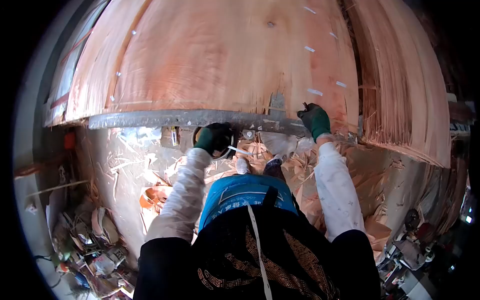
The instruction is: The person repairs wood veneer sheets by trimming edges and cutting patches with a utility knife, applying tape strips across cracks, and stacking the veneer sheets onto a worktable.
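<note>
A large sheet of thin wood veneer (pixel 200 60) lies before me, with short white tape pieces (pixel 314 92) stuck on its right part. My left hand (pixel 214 138), in a dark green glove, is curled at a round black-rimmed ring (pixel 224 156) below the dark front bar (pixel 160 119). A narrow white strip (pixel 240 150) sticks out beside it. My right hand (pixel 316 121), also gloved, is closed over the veneer's front edge near a grey patch (pixel 277 103). A small dark tip shows above its fingers; what it belongs to is hidden.
More stacked veneer (pixel 405 85) with ragged edges lies to the right. Veneer scraps (pixel 155 197) litter the floor around my feet. A heap of mixed odds and ends (pixel 100 250) is at lower left, and more clutter (pixel 412 250) at lower right.
</note>
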Demonstrator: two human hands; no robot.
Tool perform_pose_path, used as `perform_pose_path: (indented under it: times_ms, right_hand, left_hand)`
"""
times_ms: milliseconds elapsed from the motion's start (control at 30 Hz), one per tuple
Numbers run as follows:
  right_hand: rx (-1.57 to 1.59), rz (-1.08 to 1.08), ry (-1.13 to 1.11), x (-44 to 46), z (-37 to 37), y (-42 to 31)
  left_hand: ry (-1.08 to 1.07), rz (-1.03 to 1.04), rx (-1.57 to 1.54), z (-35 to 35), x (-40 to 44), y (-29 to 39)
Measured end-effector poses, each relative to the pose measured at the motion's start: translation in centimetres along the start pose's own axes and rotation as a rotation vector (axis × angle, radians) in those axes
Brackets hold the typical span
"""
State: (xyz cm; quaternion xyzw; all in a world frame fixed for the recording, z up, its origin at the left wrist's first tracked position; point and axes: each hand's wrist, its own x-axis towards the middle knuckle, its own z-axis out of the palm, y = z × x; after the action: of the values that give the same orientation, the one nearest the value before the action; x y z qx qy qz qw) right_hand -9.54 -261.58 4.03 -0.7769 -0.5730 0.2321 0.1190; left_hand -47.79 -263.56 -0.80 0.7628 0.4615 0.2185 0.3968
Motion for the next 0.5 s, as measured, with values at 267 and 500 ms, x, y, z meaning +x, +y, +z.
perform_pose_path:
  times_ms: [267,500]
  right_hand:
    - [0.018,-0.53,-0.239,-7.1,8.8,-15.6]
    - [-0.216,-0.695,-0.223,-8.3,16.3,-18.4]
  left_hand:
    - [-0.1,-0.68,-0.631,-6.0,-1.4,0.4]
    - [-0.1,-0.719,-0.679,-6.8,-2.6,-2.0]
